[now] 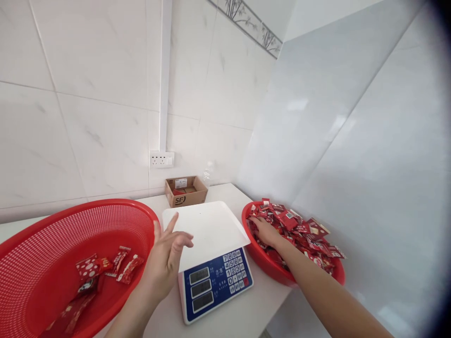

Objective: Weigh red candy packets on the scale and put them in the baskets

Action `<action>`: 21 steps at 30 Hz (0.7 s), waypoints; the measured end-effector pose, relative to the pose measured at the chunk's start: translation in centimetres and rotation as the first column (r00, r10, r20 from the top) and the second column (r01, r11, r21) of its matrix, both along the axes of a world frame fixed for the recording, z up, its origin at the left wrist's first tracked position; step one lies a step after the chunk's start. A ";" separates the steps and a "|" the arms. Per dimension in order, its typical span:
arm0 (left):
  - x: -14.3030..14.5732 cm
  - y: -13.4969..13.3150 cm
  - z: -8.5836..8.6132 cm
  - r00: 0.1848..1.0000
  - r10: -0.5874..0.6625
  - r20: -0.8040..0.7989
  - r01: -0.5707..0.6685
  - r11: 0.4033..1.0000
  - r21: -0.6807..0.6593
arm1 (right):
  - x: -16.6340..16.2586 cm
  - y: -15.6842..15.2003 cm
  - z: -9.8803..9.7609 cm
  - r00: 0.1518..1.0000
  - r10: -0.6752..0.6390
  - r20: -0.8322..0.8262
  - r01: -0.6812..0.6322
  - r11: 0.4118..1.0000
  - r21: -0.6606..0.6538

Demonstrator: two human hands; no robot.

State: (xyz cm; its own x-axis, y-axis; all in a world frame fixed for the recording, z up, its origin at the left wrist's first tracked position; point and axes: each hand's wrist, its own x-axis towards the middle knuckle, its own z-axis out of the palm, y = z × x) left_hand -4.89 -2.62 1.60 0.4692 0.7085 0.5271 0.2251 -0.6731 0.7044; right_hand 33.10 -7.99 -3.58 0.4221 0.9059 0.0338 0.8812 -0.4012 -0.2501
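Note:
My left hand hovers with fingers spread between the big red mesh basket and the digital scale, holding nothing. Several red snack packets lie in that basket. My right hand reaches into the red bowl on the right, resting on the heap of red packets; its fingers are buried among them, so what they hold is hidden. The scale's white weighing pan carries nothing.
A small open cardboard box stands at the back by the tiled wall, under a wall socket. A clear plastic bottle is behind it. The white table ends just right of the red bowl.

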 end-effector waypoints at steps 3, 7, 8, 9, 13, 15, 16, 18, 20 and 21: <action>0.0 -0.1 0.0 0.996 0.034 0.082 -0.021 0.988 -0.156 | 0.7 -0.4 0.5 0.999 -0.031 -0.040 0.034 0.997 0.068; 0.6 -0.3 -0.2 0.991 0.066 0.118 -0.032 0.962 -0.272 | 1.6 -1.4 1.7 0.987 -0.090 -0.133 0.112 0.979 0.168; 0.8 -0.3 -0.3 0.990 0.061 0.130 -0.024 0.963 -0.268 | 1.6 -1.6 2.1 0.983 -0.096 -0.158 0.127 0.972 0.199; 1.0 -0.2 -0.5 0.989 0.048 0.143 -0.010 0.966 -0.257 | 1.6 -1.7 2.4 0.978 -0.096 -0.184 0.138 0.963 0.231; 1.7 0.0 -1.0 0.993 0.023 0.120 -0.005 0.988 -0.152 | -0.2 -1.3 3.7 0.953 -0.032 -0.301 0.143 0.924 0.355; 1.8 0.1 -1.2 0.998 0.059 0.006 -0.058 0.997 -0.056 | -2.2 -0.5 4.2 0.924 0.043 -0.380 0.119 0.912 0.393; 1.8 0.0 -1.4 0.995 0.083 -0.060 -0.084 0.996 -0.014 | -3.4 0.0 4.3 0.902 0.086 -0.423 0.102 0.909 0.404; 1.9 0.0 -1.5 0.980 0.111 -0.164 -0.106 0.994 0.036 | -6.1 1.2 4.3 0.844 0.177 -0.506 0.053 0.912 0.406; 1.9 -0.1 -1.6 0.971 0.112 -0.210 -0.102 0.993 0.061 | -8.8 2.5 3.9 0.780 0.248 -0.575 0.004 0.916 0.400; 1.9 -0.1 -1.7 0.968 0.112 -0.223 -0.098 0.993 0.071 | -10.0 3.1 3.6 0.755 0.271 -0.597 -0.013 0.917 0.400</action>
